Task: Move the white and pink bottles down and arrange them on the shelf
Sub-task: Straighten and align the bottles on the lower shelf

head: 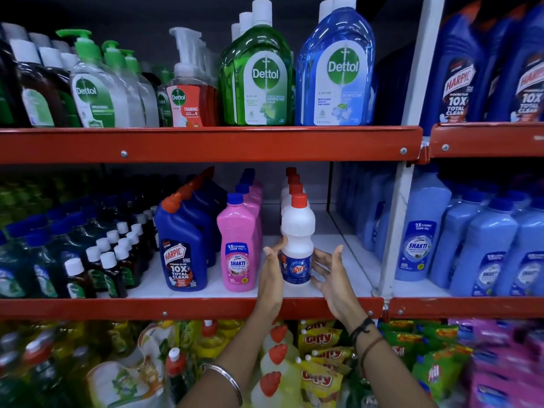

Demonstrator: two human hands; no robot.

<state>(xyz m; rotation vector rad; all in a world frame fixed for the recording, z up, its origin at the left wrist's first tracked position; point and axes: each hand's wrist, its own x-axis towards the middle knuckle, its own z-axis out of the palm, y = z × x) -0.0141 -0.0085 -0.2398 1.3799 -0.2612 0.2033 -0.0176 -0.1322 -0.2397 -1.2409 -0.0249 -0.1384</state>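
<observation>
A white bottle [298, 231] with a red cap and blue label stands upright at the front of a row of white bottles on the middle shelf [206, 307]. To its left stands a row of pink bottles [239, 254] with blue caps. My left hand [272, 275] rests against the white bottle's left side, fingers touching the label. On the other side, my right hand [329, 275] hovers with its fingers spread, just off the label. Neither hand grips the bottle.
Blue Harpic bottles [182, 254] stand left of the pink row, small dark bottles [112, 260] further left. Bare white shelf floor [338, 245] lies right of the white row, up to a white upright post [394, 225]. Light blue bottles [477, 245] fill the neighbouring bay. Dettol bottles [259, 75] sit above.
</observation>
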